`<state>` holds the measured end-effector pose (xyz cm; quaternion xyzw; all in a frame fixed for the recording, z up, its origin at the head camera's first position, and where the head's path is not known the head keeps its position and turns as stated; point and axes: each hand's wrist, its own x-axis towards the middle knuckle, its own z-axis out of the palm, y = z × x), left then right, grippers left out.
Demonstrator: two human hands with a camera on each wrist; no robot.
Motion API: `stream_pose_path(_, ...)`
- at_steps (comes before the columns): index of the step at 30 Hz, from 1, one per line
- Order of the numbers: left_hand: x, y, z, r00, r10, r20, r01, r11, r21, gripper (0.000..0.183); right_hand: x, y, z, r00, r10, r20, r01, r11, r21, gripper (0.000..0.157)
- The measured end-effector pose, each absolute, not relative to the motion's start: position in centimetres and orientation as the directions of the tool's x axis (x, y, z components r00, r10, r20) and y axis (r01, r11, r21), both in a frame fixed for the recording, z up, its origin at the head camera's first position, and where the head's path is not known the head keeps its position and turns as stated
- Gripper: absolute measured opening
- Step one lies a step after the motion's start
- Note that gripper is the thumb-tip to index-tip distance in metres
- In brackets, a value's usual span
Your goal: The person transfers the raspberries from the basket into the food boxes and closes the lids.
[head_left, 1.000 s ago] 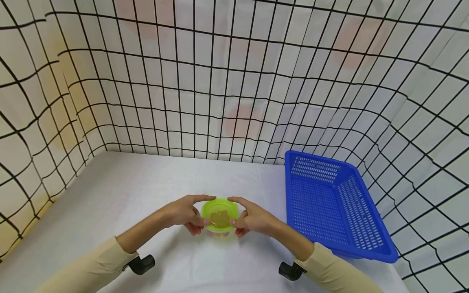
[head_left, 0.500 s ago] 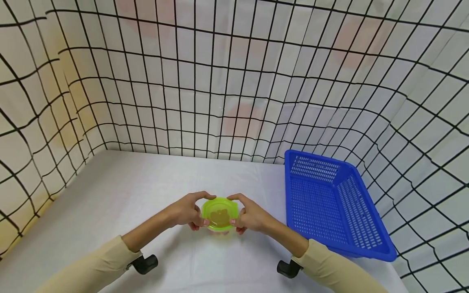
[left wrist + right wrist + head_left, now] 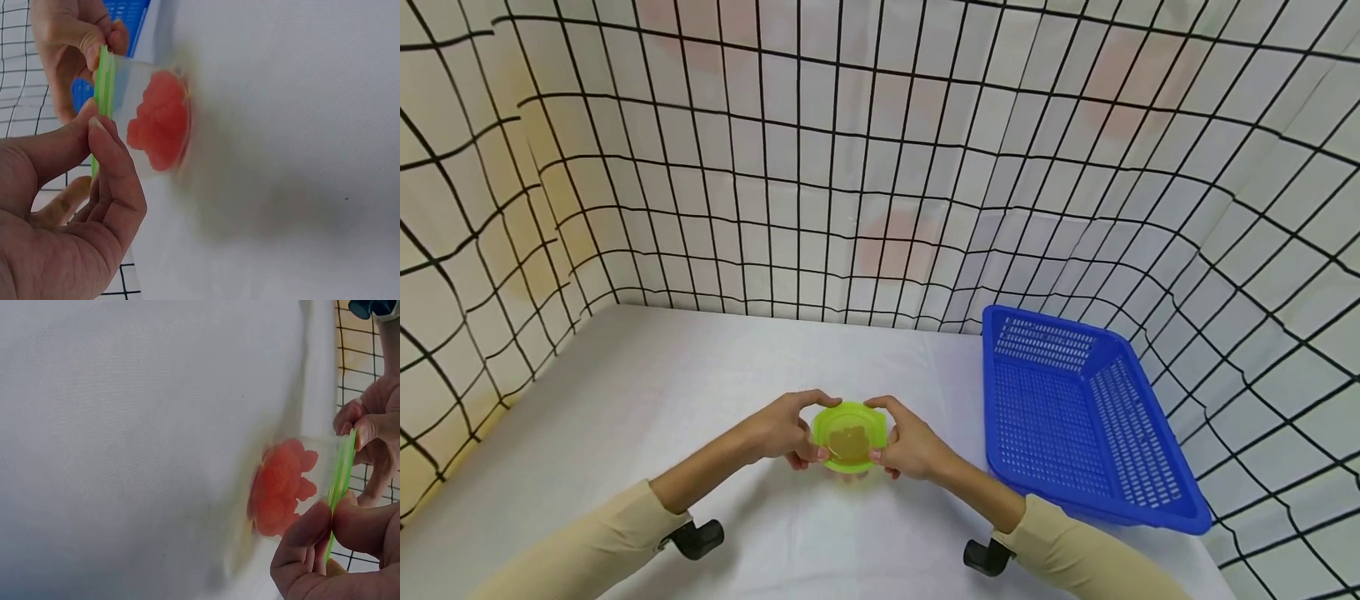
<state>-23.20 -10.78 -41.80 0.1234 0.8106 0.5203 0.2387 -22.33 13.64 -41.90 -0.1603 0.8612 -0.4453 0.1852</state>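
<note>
A small clear plastic tub [image 3: 144,75] with a bright green lid [image 3: 850,437] stands upright on the white cloth. Lumpy red pieces [image 3: 281,487] show through its wall; from the head view they look brownish under the see-through lid. My left hand [image 3: 778,429] pinches the lid's left edge, thumb on the near side and index finger on the far rim. Opposite it, my right hand [image 3: 917,442] pinches the right edge in the same way. In both wrist views the fingertips and thumbs press at the lid's rim, where it meets the tub.
A blue plastic basket [image 3: 1045,425] with perforated walls stands at the right, beyond my right forearm. White cloth [image 3: 700,358] covers the table. Black wire mesh [image 3: 835,192] rises at the back and both sides. Black devices [image 3: 696,540] sit at both wrists.
My index fingers have bent more at the lid's far rim. The forearms have shifted slightly inward, while the tub and lid stay nearly in place.
</note>
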Motion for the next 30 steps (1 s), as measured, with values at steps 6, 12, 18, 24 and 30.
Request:
stream_pose_path(6,-23.1,-10.7,-41.9,-0.856,0.448,-0.258,-0.051,0.424,0.904,0.077,-22.3,13.8,-41.8,-0.881,-0.443,-0.167,-0.134,0.573,-0.809,0.069)
stream_pose_path(12,-22.8,-10.7,-41.8,-0.847,0.468,-0.251,-0.017,0.449,0.894,0.077,-22.2,14.1,-41.6,-0.873,-0.461,-0.159,-0.184,0.613,-0.769,0.069)
stream_pose_path(18,-22.6,-10.7,-41.4,-0.844,0.482,-0.236,0.039,0.494,0.869,0.078,-22.4,14.5,-41.5,-0.858,-0.487,-0.160,-0.226,0.639,-0.736,0.072)
stream_pose_path(24,-22.2,-10.9,-41.0,-0.850,0.468,-0.240,0.115,0.611,0.783,0.078,-22.7,15.1,-41.0,-0.833,-0.486,-0.265,-0.197,0.707,-0.679,0.073)
stream_pose_path(30,-22.2,-11.8,-39.8,-0.878,0.424,-0.221,0.143,0.674,0.725,0.079,-23.1,15.7,-38.8,-0.836,-0.443,-0.325,-0.191,0.789,-0.585,0.074)
